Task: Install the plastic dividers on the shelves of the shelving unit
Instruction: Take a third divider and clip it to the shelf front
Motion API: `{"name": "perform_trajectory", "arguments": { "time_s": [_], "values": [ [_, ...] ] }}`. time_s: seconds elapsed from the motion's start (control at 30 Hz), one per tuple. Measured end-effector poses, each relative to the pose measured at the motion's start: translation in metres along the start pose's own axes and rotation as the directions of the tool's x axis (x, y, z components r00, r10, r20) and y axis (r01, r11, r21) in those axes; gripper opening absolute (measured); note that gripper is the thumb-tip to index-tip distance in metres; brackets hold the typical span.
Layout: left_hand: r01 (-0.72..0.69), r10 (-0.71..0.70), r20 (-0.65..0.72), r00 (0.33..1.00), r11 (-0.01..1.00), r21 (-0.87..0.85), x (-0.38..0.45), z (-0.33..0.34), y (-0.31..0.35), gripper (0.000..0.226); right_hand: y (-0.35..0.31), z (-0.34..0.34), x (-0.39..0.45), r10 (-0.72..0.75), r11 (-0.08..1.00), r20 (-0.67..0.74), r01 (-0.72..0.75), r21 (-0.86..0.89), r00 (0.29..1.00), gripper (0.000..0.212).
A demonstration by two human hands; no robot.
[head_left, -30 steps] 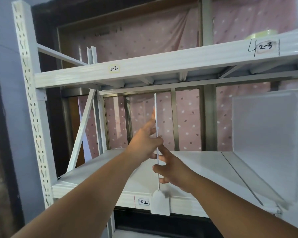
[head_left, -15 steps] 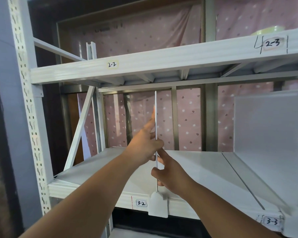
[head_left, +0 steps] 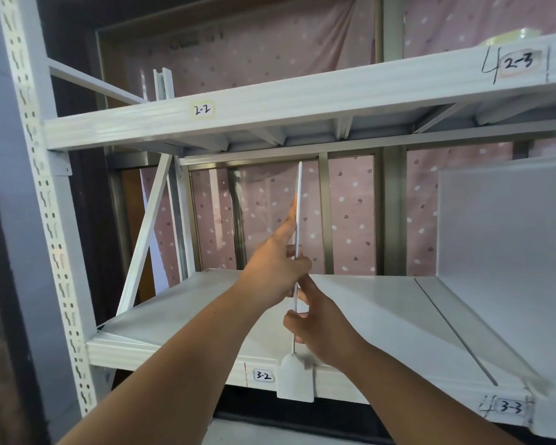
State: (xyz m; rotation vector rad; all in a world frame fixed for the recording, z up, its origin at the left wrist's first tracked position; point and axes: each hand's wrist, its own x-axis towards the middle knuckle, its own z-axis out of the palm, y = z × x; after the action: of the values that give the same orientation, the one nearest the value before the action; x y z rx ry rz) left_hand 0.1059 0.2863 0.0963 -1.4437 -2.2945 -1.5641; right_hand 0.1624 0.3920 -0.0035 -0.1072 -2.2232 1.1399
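I see the white shelving unit (head_left: 61,200), its lower shelf (head_left: 366,316) labelled 3-2. A second divider (head_left: 507,252) stands at right. The edge-on plastic divider (head_left: 298,203) stands upright on that shelf, my left hand (head_left: 276,268) and right hand (head_left: 318,326) pinching it.

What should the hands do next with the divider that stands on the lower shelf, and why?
Probably press the divider straight down and let go. It stands upright between the left hand and right hand, its clip already over the lower shelf's front edge beside label 3-2.
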Motion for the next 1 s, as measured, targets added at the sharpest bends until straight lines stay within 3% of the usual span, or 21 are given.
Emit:
{"name": "perform_trajectory", "arguments": {
  "time_s": [0.23, 0.63, 0.8, 1.0],
  "values": [
    [0.029, -0.032, -0.02, 0.999, 0.993, -0.115, -0.008, 0.002, -0.031, 0.067, 0.014, 0.005, -0.006, -0.004, 0.991, 0.039, 0.009, -0.137, 0.999, 0.083],
    [-0.006, 0.006, -0.001, 1.0, 0.997, -0.08, -0.008, 0.006, -0.035, 0.075, 0.02, 0.008, -0.011, -0.005, 0.995, 0.026, 0.007, -0.101, 1.0, 0.074],
    [0.023, -0.023, -0.003, 1.0, 0.996, -0.082, -0.01, 0.007, -0.031, 0.074, 0.019, 0.011, -0.011, -0.009, 0.994, -0.019, 0.007, -0.106, 1.0, 0.086],
    [0.114, -0.114, 0.009, 0.993, 0.976, -0.183, -0.02, 0.012, -0.027, 0.027, 0.015, 0.011, -0.014, 0.031, 0.99, -0.033, -0.035, -0.135, 0.999, 0.097]
  ]
}}
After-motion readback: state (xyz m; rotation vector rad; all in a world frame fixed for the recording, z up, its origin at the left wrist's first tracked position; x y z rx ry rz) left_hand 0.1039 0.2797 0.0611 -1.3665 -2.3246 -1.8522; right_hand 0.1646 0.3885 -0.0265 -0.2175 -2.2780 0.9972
